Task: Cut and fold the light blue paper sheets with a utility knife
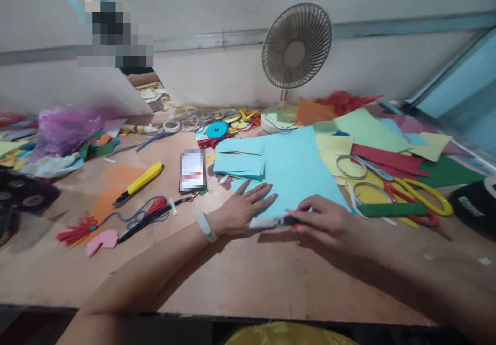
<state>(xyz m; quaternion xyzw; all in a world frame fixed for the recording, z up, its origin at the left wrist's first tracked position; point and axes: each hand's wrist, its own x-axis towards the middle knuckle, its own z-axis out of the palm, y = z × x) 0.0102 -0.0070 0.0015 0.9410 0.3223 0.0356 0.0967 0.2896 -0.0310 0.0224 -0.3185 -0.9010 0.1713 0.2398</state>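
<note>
Apparently, the smooth blue sheet (300,167) is being steadied — left hand (245,208) over its near part, fingers spread; right hand (325,221) gripping a blurred, dark-ended tool (289,221) at its near edge. Any stroke there would call for firm pressure. Left of the sheet lie rectangular blue pieces (240,165); right, loop-handled scissors (406,184).

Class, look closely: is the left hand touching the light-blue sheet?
Touching: the head view shows the left hand lying palm-down on the light-blue sheet, its fingers spread across it.
</note>
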